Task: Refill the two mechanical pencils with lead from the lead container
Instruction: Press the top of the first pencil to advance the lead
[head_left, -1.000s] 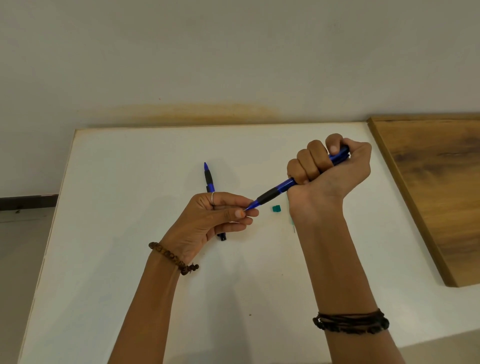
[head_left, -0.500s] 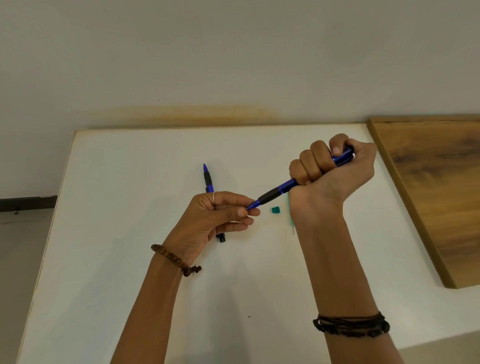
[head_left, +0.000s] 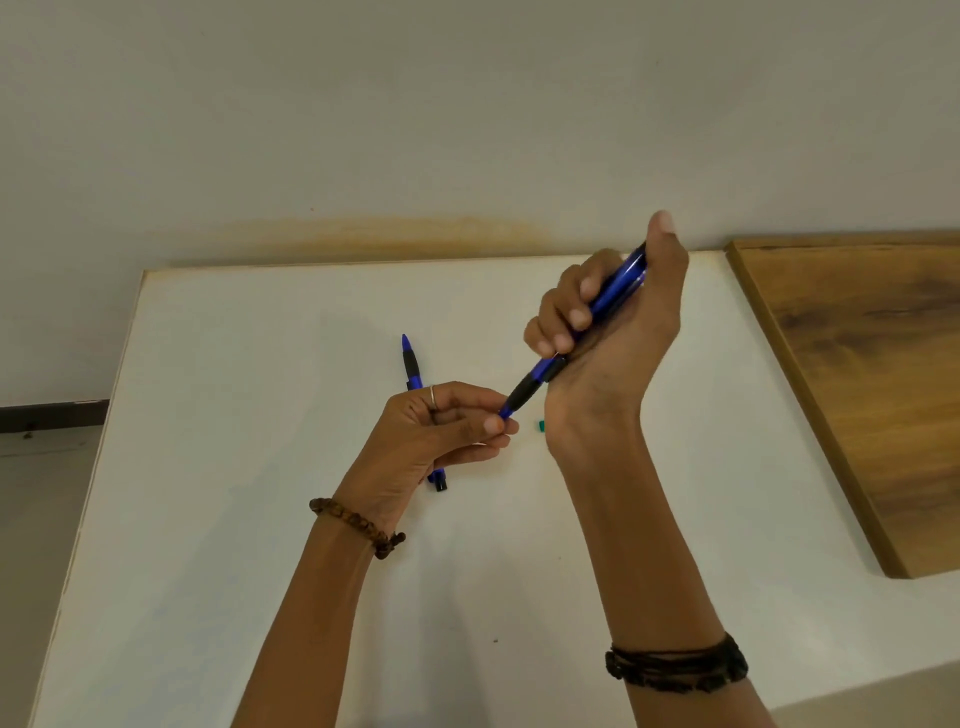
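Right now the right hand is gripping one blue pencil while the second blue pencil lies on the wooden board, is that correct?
Not quite. The head view shows the second blue pencil lying on the white table, partly behind the left hand, not on the wooden board. The right hand does grip one blue pencil.

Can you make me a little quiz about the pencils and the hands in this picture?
1. True or false: both pencils are being held.
2. Which hand grips the raised pencil? A) left B) right C) neither
3. Fill in: the small green piece lies on the white ____.

Key
1. False. The other pencil lies on the table, partly hidden behind the left hand.
2. B. The right hand is wrapped round its barrel, thumb lifted off the top, while the left hand's fingertips pinch at the tip.
3. table.
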